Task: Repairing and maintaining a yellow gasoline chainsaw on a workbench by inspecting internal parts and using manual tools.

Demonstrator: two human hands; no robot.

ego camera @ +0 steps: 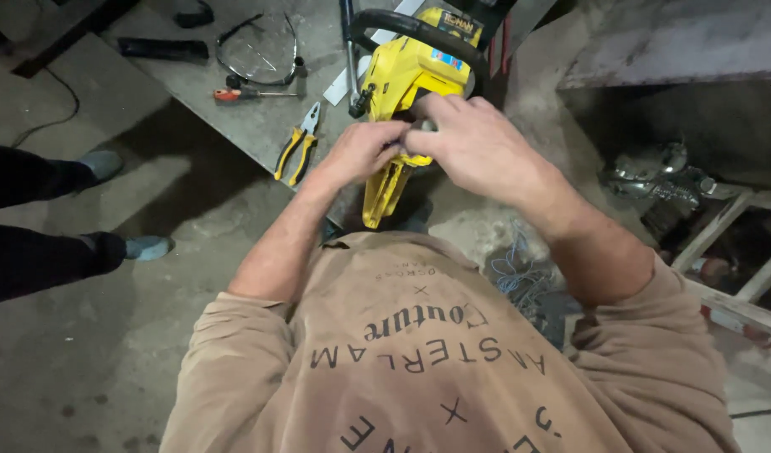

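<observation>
Gripping yellow chainsaw (perhaps its cap), both hands

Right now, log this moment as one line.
left hand on yellow chainsaw | right hand fingers around small grey part | pliers, screwdriver on bench

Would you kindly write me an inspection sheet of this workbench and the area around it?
Surface: grey metal workbench, scuffed, tools spread over it.
Job's things: yellow chainsaw body at the bench edge, black handle on top.
Clutter: yellow-handled pliers, red-handled screwdriver, clear safety glasses, a black bar-shaped item.
Grippers: left hand and right hand meet on a small dark part at the chainsaw's side; grip unclear.
Cables: black cable on the floor; tangled wire by the right arm.
Surroundings: concrete floor, another person's feet, metal parts, wooden frame.
</observation>
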